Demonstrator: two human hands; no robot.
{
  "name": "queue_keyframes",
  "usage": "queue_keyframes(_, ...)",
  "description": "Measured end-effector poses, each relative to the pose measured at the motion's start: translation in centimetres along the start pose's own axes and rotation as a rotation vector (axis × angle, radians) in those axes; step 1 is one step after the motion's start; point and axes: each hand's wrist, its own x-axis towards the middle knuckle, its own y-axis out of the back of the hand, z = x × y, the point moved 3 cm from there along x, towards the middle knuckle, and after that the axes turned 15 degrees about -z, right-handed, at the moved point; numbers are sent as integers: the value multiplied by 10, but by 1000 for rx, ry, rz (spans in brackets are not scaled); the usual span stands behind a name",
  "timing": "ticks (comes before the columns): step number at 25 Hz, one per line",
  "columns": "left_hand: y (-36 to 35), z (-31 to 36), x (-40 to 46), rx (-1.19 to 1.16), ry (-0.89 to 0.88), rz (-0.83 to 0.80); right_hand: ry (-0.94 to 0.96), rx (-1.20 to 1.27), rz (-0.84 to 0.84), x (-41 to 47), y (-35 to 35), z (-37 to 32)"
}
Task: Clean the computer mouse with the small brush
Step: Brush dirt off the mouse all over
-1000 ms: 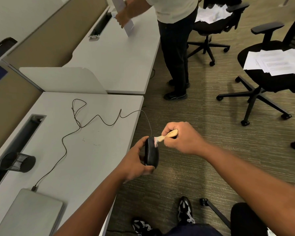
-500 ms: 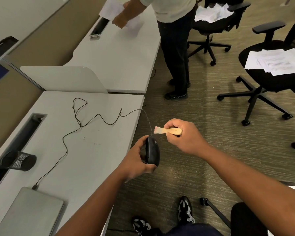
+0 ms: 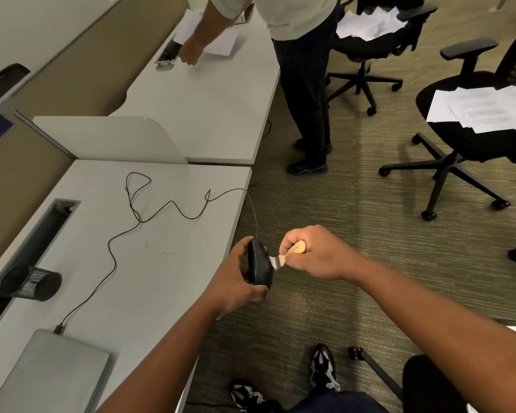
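Black mesh pen cup (image 3: 30, 283) lies tipped on the table (image 3: 149, 281); its contents can't be seen. Off the table's edge, the left hand (image 3: 231, 281) grips the mouse (image 3: 259, 268); right hand (image 3: 313, 253) fingers pinch the small brush (image 3: 292, 253), bristles touching it.

My left hand (image 3: 231, 283) grips the black corded computer mouse (image 3: 260, 265) on edge just past the grey table (image 3: 149, 281); my right hand (image 3: 316, 253) presses the small wooden-handled brush (image 3: 286, 255) against it.
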Motion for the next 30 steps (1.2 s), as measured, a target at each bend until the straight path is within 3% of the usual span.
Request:
queue_keyframes(5,-1,0,1,-24,5,-5,80,122,210,-3,2,0)
queue_keyframes(11,-4,1,0,0,9,-5,17,114,94,-1,2,2)
queue_keyframes(17,-7,2,-1,17,7,-18,53,124,212,2,6,0)
queue_keyframes(22,-4,5,1,45,11,4,-24,112,25,3,7,0)
queue_keyframes(27,-2,6,1,29,4,-10,52,151,245,1,13,1)
queue_keyframes(30,-3,8,3,17,-3,-10,79,190,188,5,8,2)
